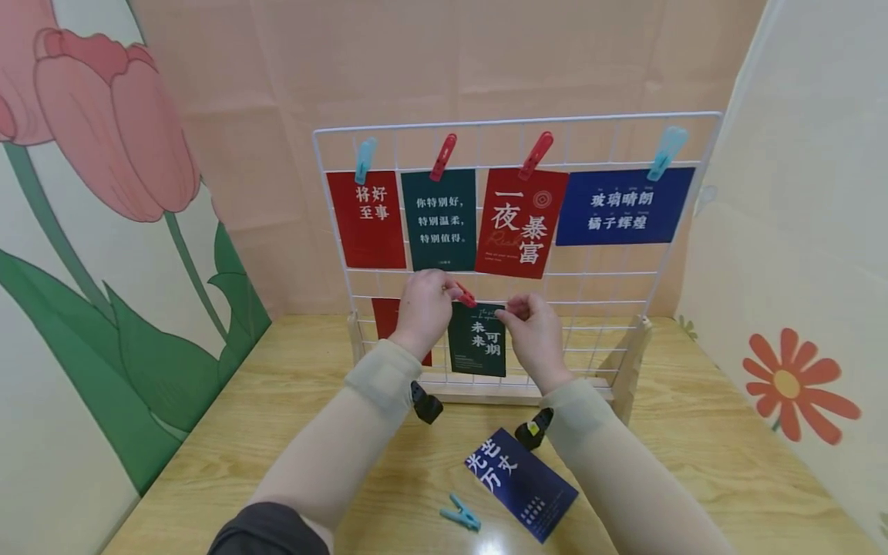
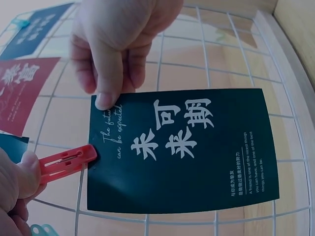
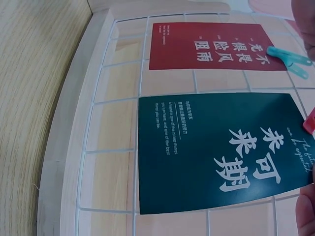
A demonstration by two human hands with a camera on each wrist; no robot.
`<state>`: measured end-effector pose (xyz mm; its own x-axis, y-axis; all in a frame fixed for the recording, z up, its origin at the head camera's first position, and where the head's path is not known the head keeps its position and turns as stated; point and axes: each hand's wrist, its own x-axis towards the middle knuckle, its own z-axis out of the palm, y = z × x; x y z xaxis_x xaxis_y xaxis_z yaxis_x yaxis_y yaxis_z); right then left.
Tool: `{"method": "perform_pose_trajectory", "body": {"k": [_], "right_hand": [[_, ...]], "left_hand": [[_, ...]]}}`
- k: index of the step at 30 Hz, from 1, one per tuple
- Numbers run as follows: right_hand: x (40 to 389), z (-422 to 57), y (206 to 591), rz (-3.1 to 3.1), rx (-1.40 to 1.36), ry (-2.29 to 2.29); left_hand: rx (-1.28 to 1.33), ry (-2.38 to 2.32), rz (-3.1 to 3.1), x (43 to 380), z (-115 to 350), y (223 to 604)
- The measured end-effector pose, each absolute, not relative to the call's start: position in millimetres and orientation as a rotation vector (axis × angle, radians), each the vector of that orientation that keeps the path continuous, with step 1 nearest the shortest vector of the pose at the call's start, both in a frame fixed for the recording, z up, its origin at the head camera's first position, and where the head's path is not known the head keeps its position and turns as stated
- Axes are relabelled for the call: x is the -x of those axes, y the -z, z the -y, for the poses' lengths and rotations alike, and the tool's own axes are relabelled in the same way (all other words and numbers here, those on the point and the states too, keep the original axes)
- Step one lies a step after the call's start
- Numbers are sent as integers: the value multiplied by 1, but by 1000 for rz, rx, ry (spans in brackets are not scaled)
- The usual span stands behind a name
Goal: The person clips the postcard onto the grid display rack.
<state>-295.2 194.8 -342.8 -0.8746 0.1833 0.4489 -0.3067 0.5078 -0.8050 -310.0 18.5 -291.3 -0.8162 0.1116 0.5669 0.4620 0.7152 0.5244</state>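
Note:
My left hand (image 1: 425, 308) pinches a red clothespin (image 2: 68, 162) whose tip meets the top edge of a dark green card (image 2: 182, 152) with white characters. My right hand (image 1: 534, 339) holds that card by its upper right corner between thumb and fingers. The card lies against the lower part of a white wire grid (image 1: 583, 297). Left of it, a red card (image 3: 211, 46) hangs from a teal clothespin (image 3: 288, 59), partly hidden by my left hand in the head view.
Along the grid's upper part hang two red cards (image 1: 368, 239), a green card (image 1: 440, 223) and a blue card (image 1: 617, 208), all clipped. A dark blue card (image 1: 523, 486) and a teal clothespin (image 1: 460, 512) lie on the wooden table (image 1: 291, 432). Wooden feet (image 1: 630, 370) support the grid.

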Motion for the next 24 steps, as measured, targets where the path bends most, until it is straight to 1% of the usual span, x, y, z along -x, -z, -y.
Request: {"method": "perform_pose_trajectory", "body": {"k": [24], "right_hand": [[295, -189, 349, 2206, -39, -1333]], "left_hand": [[435, 827, 2470, 306, -19, 291]]}}
